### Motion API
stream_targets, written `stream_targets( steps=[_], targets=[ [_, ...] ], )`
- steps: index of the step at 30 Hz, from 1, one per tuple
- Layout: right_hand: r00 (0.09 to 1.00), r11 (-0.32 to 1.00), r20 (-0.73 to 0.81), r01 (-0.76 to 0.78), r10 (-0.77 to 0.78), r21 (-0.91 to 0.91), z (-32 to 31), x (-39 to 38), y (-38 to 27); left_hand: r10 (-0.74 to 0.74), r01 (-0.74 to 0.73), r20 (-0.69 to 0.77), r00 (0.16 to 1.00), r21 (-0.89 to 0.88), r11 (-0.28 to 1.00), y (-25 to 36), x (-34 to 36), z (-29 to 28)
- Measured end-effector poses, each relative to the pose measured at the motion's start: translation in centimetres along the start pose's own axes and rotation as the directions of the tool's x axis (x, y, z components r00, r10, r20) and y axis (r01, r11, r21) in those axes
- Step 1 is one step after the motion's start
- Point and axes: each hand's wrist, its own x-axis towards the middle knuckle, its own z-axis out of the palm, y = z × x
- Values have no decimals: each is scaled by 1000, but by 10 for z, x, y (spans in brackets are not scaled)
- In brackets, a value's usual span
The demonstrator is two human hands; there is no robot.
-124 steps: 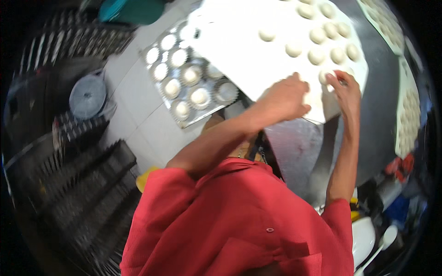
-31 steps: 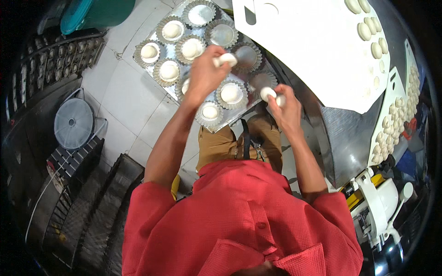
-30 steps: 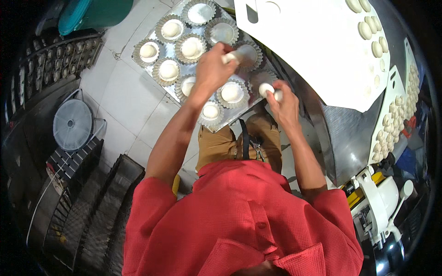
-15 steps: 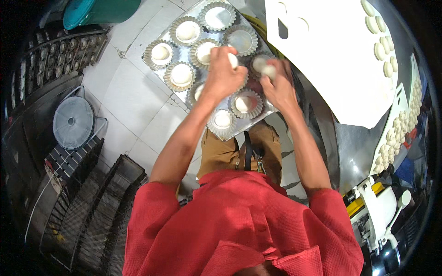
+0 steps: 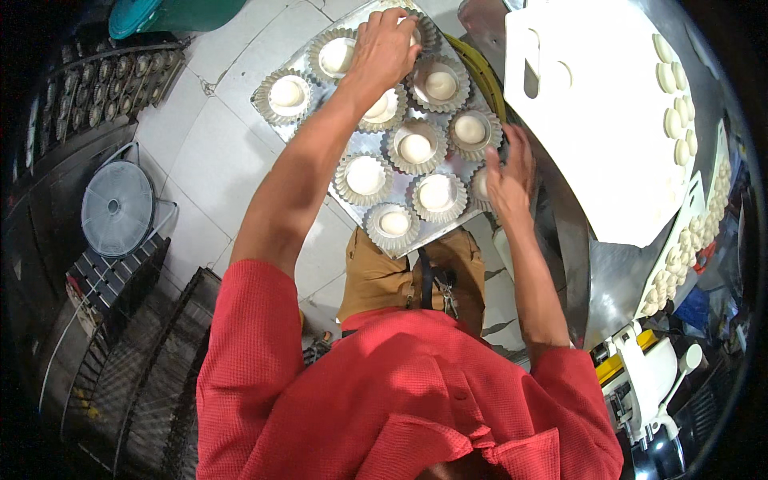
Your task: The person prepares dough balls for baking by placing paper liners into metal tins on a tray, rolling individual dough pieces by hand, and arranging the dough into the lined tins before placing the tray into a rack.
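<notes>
Pale, round dough balls (image 5: 415, 149) sit in fluted, silvery metal cups (image 5: 391, 242) on a rectangular metal tray (image 5: 457, 165), eleven cups being counted, with dough visible in at least ten, though more may be hidden by the left forearm (image 5: 316, 160). Cup-filling is judged in hand: the left hand (image 5: 386, 50) is curled over a far cup, its grip indiscernible, and release seems called for next. Well apart, the right hand (image 5: 510, 172) is held spread, nothing visibly grasped, by the tray's right edge; roughly eight more dough balls are counted on the white, flat board (image 5: 600, 120).

Glare washes out the white board (image 5: 600, 152); corners fall black.
</notes>
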Motion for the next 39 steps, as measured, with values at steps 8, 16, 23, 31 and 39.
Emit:
stream_targets(
  steps=[8, 16, 23, 31, 39],
  targets=[
    [830, 852, 297, -516, 472, 88, -12, -14, 75, -838, 730, -224, 497, -415, 543, 56, -231, -42],
    [872, 896, 316, -428, 374, 120, -7, -1, 76, -948, 434, 226, 222, -894, -111, 97, -311, 15],
    [899, 652, 232, -430, 371, 624, 19, -8, 102, -964, 310, 5, 266, -947, 81, 103, -312, 33],
    [954, 538, 256, -299, 156, 788, -20, -2, 78, -943, 349, -138, 303, -905, 245, 111, -334, 34],
    [868, 561, 459, -288, -190, 776, -84, -16, 10, -963, 265, -104, 249, -949, 171, 150, -359, -39]
  ],
)
